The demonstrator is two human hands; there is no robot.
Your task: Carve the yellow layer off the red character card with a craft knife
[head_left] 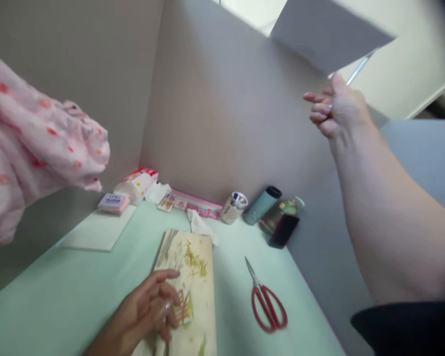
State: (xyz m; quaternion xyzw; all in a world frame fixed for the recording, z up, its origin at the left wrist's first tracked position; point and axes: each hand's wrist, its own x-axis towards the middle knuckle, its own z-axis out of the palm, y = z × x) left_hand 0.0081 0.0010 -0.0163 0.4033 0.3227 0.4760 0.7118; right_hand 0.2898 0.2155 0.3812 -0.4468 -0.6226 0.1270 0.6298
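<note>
Pale green tabletop (70, 296) in a corner, grey partition wall (215, 113) behind; flat grey panel (330, 37) overhead at right. Pink red-spotted cloth (40, 133) hangs upper left. Back of table: red-and-white soft tissue pack (137, 184), pink printed strip (202, 206), white cylindrical tub (233, 207), teal black-lidded tumbler (262, 205). Crumpled white tissue (200, 227) at far end of cream rectangular board (202, 306); red-handled metal scissors (267, 304) right of it, unobstructed. Hands well apart. Left hand (148, 309) low over the board, fingers loosely parted, partly hiding a small red-and-green flat piece (186, 309) on it; contact unclear. Right hand (339, 106) raised far above, fingers half curled beside a slim shiny rod (359, 68); can't tell if gripped.
</note>
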